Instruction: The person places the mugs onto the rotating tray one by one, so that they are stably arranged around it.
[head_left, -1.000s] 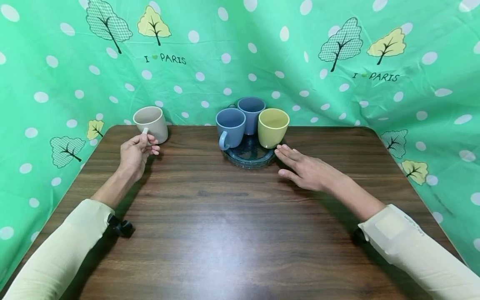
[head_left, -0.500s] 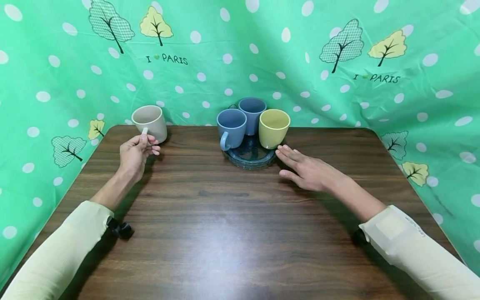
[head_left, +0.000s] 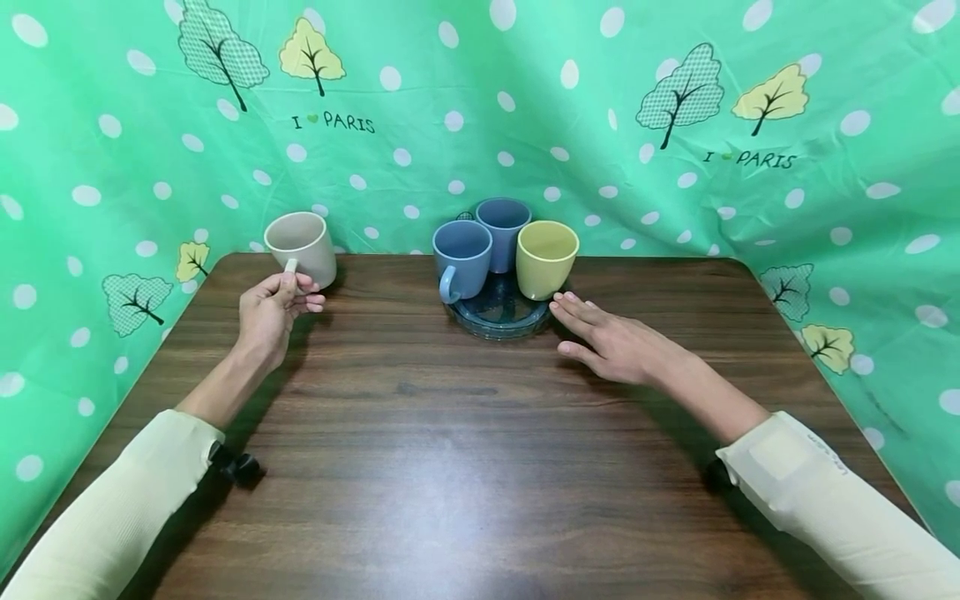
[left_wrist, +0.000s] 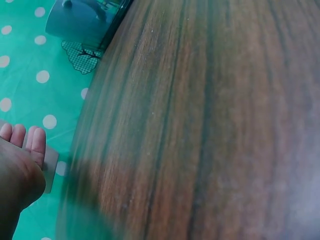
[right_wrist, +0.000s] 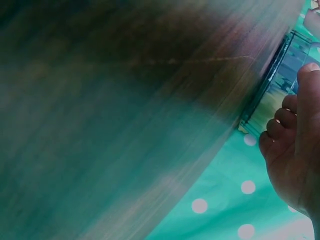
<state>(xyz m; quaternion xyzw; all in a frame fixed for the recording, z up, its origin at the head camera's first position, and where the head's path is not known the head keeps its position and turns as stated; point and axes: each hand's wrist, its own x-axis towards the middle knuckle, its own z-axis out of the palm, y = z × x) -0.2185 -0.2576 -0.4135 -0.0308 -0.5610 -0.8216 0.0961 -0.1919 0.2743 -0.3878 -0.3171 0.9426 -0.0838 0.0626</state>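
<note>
At the table's back left corner, my left hand [head_left: 268, 315] pinches the handle of an off-white mug [head_left: 306, 250]; whether its base touches the wood cannot be told. In the left wrist view that mug [left_wrist: 52, 167] is mostly behind my fingers. My right hand [head_left: 618, 343] lies flat with straight fingers, its tips at the rim of a round dark glass tray [head_left: 501, 327], just below a yellow mug [head_left: 546, 260]. On the tray also stand a blue mug [head_left: 467, 265], its handle toward me, and a blue-purple mug [head_left: 504, 212] behind. Contact of the right fingertips is unclear.
A dark brown wooden table [head_left: 420, 433] with rounded back corners carries everything. Close behind it and along both sides hangs a green cloth [head_left: 420, 100] with white dots and tree prints.
</note>
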